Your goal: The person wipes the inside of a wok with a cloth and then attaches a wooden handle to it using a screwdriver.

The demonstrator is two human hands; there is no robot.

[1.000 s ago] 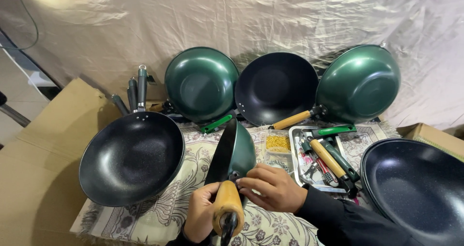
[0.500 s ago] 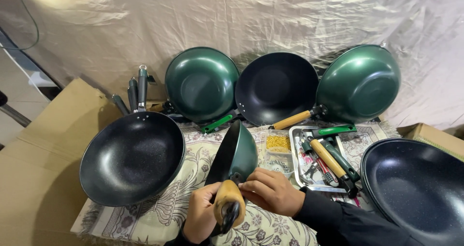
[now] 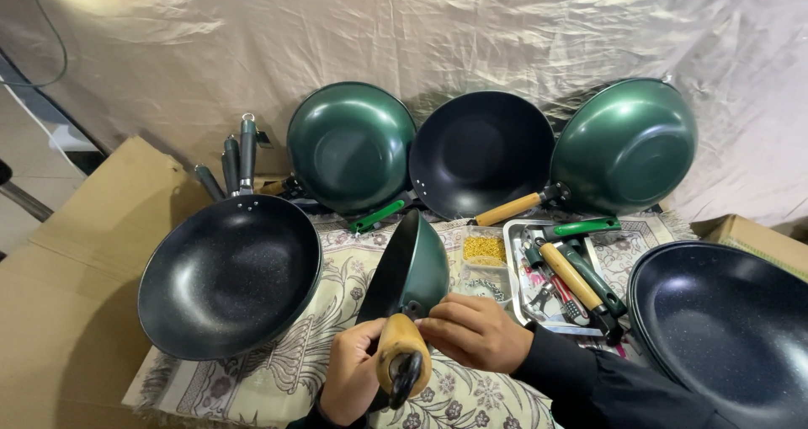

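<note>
Green wok (image 3: pixel 414 271) on edge over patterned cloth (image 3: pixel 278 378), centre front. Left hand (image 3: pixel 352 380) grips its wooden handle (image 3: pixel 401 351). Right hand (image 3: pixel 473 332) pinches at the handle joint. Tool tray (image 3: pixel 515 298) just right.

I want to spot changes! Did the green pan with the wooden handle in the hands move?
Yes, slightly. The green pan with the wooden handle slid a little rightward and down, toward the small clear box of yellow bits.
</note>
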